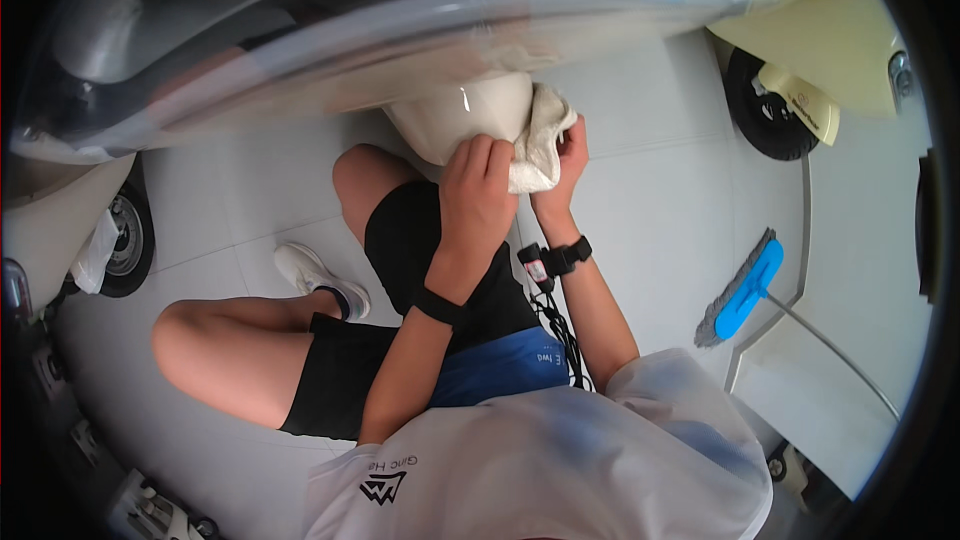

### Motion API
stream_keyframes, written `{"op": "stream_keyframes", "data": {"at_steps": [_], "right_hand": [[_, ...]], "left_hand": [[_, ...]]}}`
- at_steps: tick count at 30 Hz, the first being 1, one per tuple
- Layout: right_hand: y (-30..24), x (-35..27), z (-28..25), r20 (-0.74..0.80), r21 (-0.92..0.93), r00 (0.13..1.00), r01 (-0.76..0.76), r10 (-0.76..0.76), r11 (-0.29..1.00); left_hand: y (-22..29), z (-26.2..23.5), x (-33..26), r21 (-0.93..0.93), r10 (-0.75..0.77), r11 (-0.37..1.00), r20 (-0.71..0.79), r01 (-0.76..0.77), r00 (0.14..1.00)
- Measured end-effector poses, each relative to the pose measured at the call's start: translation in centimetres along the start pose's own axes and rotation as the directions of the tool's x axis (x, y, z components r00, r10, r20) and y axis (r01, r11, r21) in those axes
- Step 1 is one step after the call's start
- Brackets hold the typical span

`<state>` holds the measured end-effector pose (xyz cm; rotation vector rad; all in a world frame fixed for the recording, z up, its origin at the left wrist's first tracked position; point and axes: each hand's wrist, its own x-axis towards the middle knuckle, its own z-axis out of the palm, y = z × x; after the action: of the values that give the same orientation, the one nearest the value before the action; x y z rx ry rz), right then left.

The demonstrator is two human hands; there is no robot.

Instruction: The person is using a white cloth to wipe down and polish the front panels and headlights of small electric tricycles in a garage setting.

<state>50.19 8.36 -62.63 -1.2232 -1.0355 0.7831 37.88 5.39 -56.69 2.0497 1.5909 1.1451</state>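
A cream, glossy rounded body part (455, 115), apparently the lower end of a vehicle's front, juts toward me under a clear curved shield (400, 50). Against its right side lies a white cloth (543, 145), bunched and folded. My left hand (482, 190) is closed, its curled fingers at the rounded edge and on the cloth's near left end. On the cloth's right side, my right hand (567, 165) pinches its border between thumb and fingers. Part of the right hand's fingers is hidden behind the cloth.
To the right stands a cream scooter with a black front wheel (770, 105). A blue flat mop (748, 290) with grey fringe leans near a white ledge. Another scooter wheel (125, 240) is at the left. Black cables (560, 325) hang by my right forearm.
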Motion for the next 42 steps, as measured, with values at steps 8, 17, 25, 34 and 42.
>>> {"op": "stream_keyframes", "data": {"at_steps": [8,17,25,34,42], "right_hand": [[-6.7,-0.8,2.4,0.185,-0.407,0.960,0.267,-0.208,0.873],[-6.9,0.5,6.9,0.562,-0.690,0.764,0.645,-0.318,0.329],[-6.4,3.1,10.2,0.675,-0.644,0.697,0.717,-0.241,0.268],[-6.2,2.8,10.9,0.731,-0.569,0.638,0.766,-0.241,0.298],[-6.5,0.6,9.5,0.596,-0.539,0.696,0.716,-0.399,0.443]], "left_hand": [[-2.3,-3.0,1.2,-0.149,-0.212,0.973,-0.274,0.176,0.938],[-7.2,-2.8,1.7,-0.381,-0.429,0.868,-0.249,0.319,0.868],[-7.7,-4.5,0.7,-0.492,-0.578,0.744,-0.134,0.452,0.805],[-7.6,-5.4,-1.2,-0.347,-0.689,0.681,-0.005,0.645,0.725],[-7.5,-6.6,-3.8,-0.368,-0.517,0.817,-0.124,0.444,0.847]]}}
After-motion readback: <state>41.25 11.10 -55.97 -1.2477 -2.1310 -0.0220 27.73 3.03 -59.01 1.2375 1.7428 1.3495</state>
